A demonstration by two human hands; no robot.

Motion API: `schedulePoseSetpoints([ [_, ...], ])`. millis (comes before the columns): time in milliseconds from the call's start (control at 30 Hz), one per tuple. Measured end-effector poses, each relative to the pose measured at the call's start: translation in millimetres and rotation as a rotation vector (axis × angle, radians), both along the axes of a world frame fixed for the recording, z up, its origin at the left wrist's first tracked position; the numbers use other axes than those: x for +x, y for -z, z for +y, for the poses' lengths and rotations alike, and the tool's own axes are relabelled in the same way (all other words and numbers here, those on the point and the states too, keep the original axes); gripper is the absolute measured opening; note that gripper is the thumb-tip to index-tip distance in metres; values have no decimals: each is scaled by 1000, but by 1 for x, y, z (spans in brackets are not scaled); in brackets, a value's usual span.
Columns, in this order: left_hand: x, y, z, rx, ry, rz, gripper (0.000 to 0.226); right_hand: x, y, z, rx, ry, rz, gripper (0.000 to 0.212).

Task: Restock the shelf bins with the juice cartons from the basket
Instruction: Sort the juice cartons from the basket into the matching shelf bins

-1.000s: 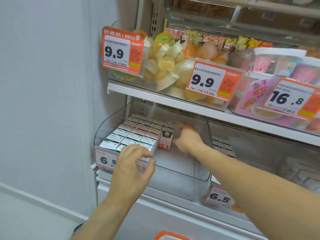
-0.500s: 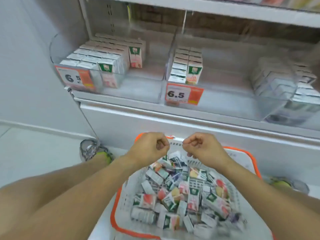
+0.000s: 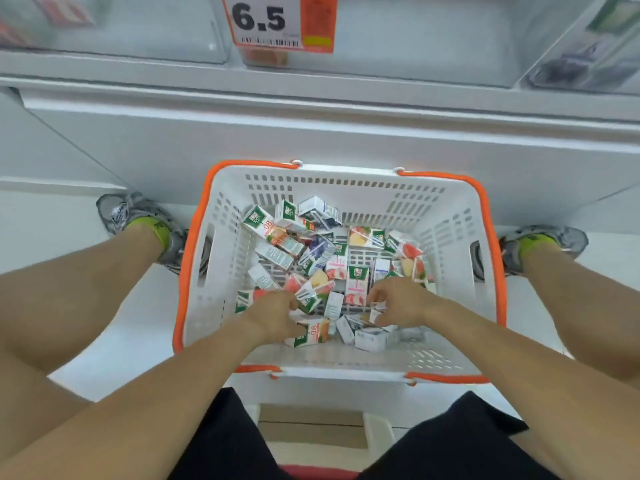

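both hands are down in the basket (image 3: 446,216), which sits on the floor between the person's feet, directly below the shelf bins (image 3: 381,46). the juice cartons (image 3: 332,261) lie in a loose, unsorted heap on the basket floor, tilted in every direction and overlapping.

left hand (image 3: 273,315): fingers curled down into the heap, touching cartons near an orange-and-white carton (image 3: 311,332). whether a carton is actually gripped cannot be told; the fingertips are hidden.

right hand (image 3: 398,301): fingers curled over cartons at the near right of the heap. grip likewise cannot be told.

step in hand, as judged: selecting the next cartons to lift.

likely faults from here:
- mixed flavours. several print colours lie jumbled together, so a carton picked without checking may go to the wrong bin.
- partial grip. cartons overlap; pinching one by a corner may let it slip on the lift.
- snagging. neighbouring cartons may be dragged up and fall outside the basket.
- the bins are above the view edge; a blind reach may strike the price tag (image 3: 280,22).
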State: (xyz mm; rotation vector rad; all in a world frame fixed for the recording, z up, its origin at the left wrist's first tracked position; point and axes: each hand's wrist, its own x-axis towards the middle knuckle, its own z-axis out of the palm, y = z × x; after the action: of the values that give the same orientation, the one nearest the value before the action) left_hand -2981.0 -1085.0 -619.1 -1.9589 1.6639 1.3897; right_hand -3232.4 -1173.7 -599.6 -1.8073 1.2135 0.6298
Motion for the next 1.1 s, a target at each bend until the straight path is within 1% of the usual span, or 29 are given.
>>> schedulePoseSetpoints([
  [100,-5,5,-3,-9,3,-44,54,-11,11,6,-10,-119,89,62],
  [200,-7,7,-10,7,-53,-43,48,-20,20,8,-48,-149,106,76],
  [300,-9,7,-13,30,-105,-33,51,-20,25,8,-131,-327,140,87],
  [333,-10,7,-13,42,-121,-30,54,-19,26,9,-158,-399,151,87],
  [400,-11,6,-12,59,-147,-21,57,-15,27,8,-192,-493,156,78],
  [500,-9,-1,-17,59,-158,-15,51,-11,29,7,-213,-523,131,66],
  [567,-5,-9,-25,56,-165,29,41,-10,28,2,-186,-407,68,60],
  [667,2,-25,-37,59,-228,184,20,-9,12,-13,-32,-54,-87,63],
  [700,3,-32,-41,48,-239,232,18,-9,3,-18,15,55,-145,65],
  [767,4,-45,-49,4,-239,298,18,-8,-17,-24,59,240,-254,60],
  [867,6,-58,-57,-71,-212,389,17,-5,-31,-30,45,494,-362,53],
  [967,5,-70,-62,-174,-204,449,15,-1,-41,-35,53,656,-465,50],
  [1067,2,-82,-67,-260,-236,484,12,1,-55,-40,139,756,-609,29],
  [1100,2,-86,-69,-276,-248,489,12,1,-59,-41,173,774,-653,24],
])
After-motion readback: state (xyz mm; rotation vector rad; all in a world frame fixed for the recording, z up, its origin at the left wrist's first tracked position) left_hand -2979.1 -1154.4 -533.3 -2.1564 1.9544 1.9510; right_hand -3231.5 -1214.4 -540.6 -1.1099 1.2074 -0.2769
